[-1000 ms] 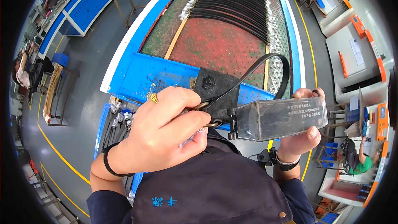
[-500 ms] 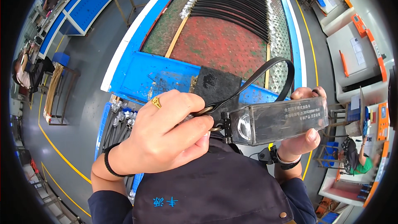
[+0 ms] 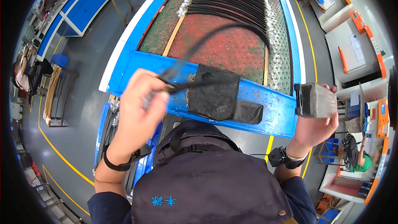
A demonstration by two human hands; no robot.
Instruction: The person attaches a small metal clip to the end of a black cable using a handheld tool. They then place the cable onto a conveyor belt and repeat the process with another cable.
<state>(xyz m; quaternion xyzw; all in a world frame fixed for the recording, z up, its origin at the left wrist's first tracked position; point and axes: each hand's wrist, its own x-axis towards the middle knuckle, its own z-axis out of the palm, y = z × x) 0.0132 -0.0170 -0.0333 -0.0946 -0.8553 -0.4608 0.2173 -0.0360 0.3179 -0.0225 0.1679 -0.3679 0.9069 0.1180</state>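
Observation:
My left hand (image 3: 139, 112) grips the plug end of a black cable (image 3: 215, 37), whose loop arcs up over the red mat (image 3: 219, 47) of the long blue-edged table (image 3: 273, 99). Off to the right, past the table's corner, my right hand (image 3: 313, 126) holds a grey rectangular box (image 3: 317, 99). The two hands are far apart. A black pad (image 3: 213, 97) lies on the table's near blue edge between them. Many black cables (image 3: 232, 4) lie side by side farther up the table.
A blue bin (image 3: 108, 128) with metal-ended parts stands at my lower left. Grey floor with yellow lines lies to the left. Blue benches (image 3: 78, 12) with people are at the far left. A seated person (image 3: 358, 155) and orange-trimmed stations are on the right.
My hands have pulled apart: the left moved left and up with the cable end, the right swung right with the grey box. Cable and box, held together before, are now separate.

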